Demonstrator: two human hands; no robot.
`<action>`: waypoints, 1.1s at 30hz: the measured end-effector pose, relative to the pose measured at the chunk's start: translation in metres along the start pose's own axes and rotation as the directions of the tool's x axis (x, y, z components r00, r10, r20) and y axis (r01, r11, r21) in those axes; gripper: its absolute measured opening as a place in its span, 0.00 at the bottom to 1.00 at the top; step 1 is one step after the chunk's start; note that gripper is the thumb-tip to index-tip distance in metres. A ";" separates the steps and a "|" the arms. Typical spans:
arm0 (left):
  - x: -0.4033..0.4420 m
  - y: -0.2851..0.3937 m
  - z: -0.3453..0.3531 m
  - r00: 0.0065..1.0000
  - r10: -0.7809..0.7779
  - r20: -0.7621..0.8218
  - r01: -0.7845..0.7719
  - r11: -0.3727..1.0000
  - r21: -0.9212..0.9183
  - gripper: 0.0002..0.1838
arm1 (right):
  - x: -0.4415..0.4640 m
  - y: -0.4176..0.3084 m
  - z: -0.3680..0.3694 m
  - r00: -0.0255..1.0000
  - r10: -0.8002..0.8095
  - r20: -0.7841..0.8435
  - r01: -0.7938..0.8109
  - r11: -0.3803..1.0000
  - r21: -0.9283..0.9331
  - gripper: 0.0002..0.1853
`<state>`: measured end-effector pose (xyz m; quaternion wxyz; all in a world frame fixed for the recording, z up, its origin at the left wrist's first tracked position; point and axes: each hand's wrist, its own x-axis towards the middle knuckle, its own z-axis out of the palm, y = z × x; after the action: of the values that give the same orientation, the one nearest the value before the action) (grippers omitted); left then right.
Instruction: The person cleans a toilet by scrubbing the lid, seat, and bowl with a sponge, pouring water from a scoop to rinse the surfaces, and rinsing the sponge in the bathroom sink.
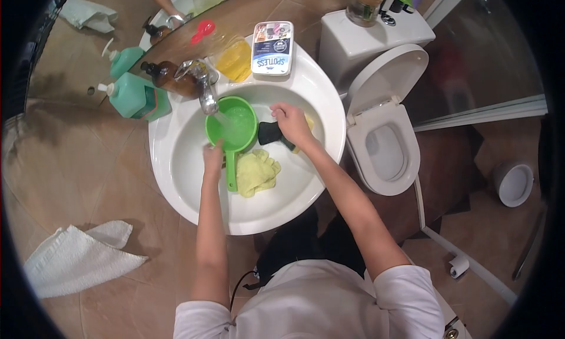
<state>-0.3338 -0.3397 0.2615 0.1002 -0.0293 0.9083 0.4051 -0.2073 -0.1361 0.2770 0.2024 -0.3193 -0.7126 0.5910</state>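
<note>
Water runs from the chrome tap [208, 98] into a green long-handled scoop [238, 122] in the white sink [188, 183]. My left hand [213, 159] is at the scoop's lower left rim, beside its handle; its grip is partly hidden. Over the right side of the basin is my right hand [289, 122], fingers bent, above a black and yellow sponge [310, 123] that it partly covers. A black pad [269, 133] lies between that hand and the scoop. The crumpled yellow cloth [258, 173] rests in the basin, right of the scoop's handle.
Behind the basin stand a white tub [272, 49], a yellow liquid bottle [234, 61] and a brown bottle [172, 80]. A green soap bottle [139, 97] is at the left rim. To the right is a toilet [385, 141] with its lid up.
</note>
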 end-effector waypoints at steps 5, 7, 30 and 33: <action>-0.011 -0.002 -0.003 0.650 -0.341 0.679 0.552 0.826 -0.113 0.19 | -0.038 0.001 0.020 0.894 -0.103 0.435 0.360 0.744 -0.563 0.09; -0.013 0.008 -0.011 0.676 -0.310 0.669 0.506 0.855 -0.115 0.19 | -0.073 0.009 0.055 0.763 0.122 0.635 0.359 0.737 -0.572 0.14; -0.030 0.040 -0.085 0.713 -0.263 0.650 0.352 0.936 -0.007 0.17 | -0.121 -0.004 0.043 0.557 0.160 0.815 0.317 0.866 -0.387 0.17; -0.039 0.038 -0.083 0.693 -0.250 0.676 0.352 0.936 -0.016 0.17 | -0.121 0.004 0.042 0.575 0.116 0.810 0.315 0.882 -0.350 0.17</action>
<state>-0.3142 -0.3769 0.3520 0.4791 -0.0390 0.7636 0.4311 -0.1476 -0.2497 0.2752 -0.1937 -0.0091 -0.8601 0.4718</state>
